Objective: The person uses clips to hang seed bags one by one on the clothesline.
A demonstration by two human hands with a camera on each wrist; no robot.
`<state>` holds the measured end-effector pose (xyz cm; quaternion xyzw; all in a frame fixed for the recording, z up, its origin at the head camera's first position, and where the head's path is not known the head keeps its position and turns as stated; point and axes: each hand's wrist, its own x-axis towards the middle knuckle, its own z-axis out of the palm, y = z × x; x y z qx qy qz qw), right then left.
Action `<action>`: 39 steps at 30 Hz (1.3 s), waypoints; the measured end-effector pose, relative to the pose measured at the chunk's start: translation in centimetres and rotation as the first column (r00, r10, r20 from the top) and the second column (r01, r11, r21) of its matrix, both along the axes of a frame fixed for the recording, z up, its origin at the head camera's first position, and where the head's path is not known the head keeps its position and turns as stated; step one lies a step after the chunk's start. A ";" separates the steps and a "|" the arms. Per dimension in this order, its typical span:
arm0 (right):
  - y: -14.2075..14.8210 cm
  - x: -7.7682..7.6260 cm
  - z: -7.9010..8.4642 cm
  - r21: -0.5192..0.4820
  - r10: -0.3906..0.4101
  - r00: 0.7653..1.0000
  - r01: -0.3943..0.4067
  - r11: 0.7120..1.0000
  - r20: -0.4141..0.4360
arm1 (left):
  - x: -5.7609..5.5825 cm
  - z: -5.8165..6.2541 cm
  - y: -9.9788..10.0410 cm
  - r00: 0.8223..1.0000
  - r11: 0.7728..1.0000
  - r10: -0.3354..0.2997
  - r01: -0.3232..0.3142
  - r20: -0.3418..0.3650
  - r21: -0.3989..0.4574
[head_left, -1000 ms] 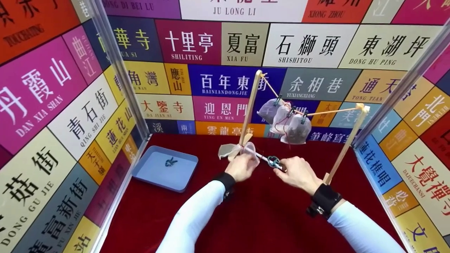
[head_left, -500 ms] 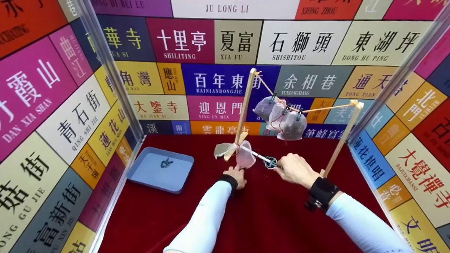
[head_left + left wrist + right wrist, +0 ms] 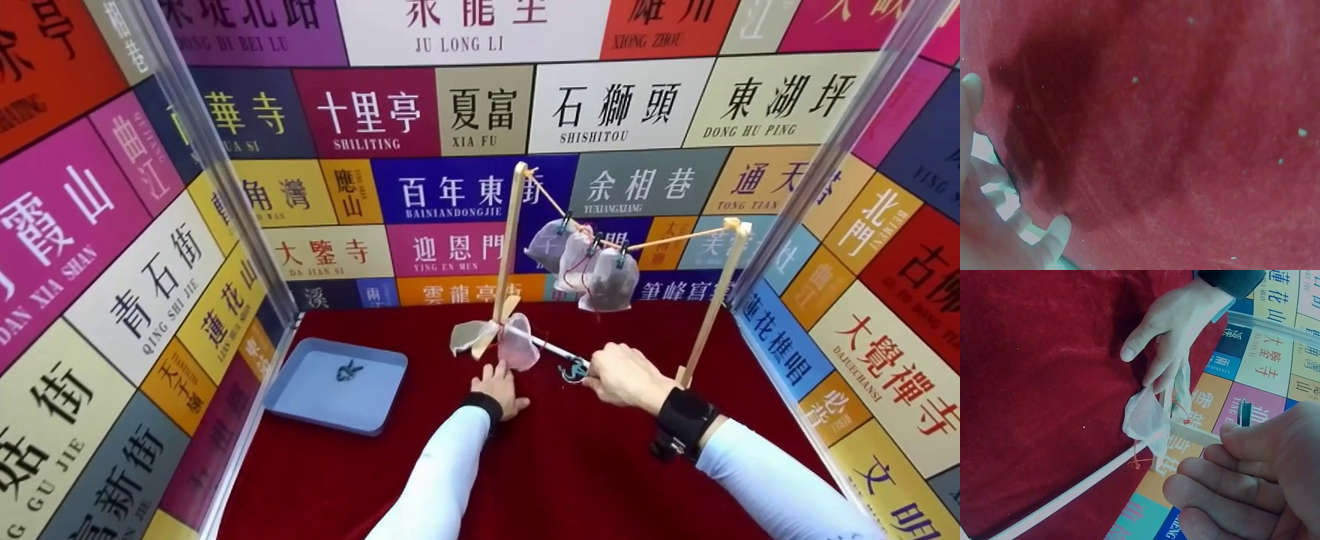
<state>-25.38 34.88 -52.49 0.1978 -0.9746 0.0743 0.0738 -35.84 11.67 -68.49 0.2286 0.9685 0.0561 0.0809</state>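
Partly hidden clip (image 3: 1246, 414): green, pinched in the right hand (image 3: 628, 375).
White rod (image 3: 551, 346): right part lost behind that hand.
Left hand (image 3: 496, 390): fingers spread apart, just by the pale pouch (image 3: 519, 345); contact unclear.

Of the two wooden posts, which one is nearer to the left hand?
The left post: the left hand is near its foot, whereas the other post stands beside the right hand.

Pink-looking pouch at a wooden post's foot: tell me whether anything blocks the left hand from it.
Nothing visible does. The left hand lies at the near edge of the pouch, though contact is unclear. The white rod runs off the pouch's other side, away from that hand.
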 end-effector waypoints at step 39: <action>-1.8 -1.7 0.7 0.052 0.017 0.998 -0.020 0.998 0.066 | -2.1 -2.4 -3.6 0.963 0.845 0.229 -0.270 0.143 0.461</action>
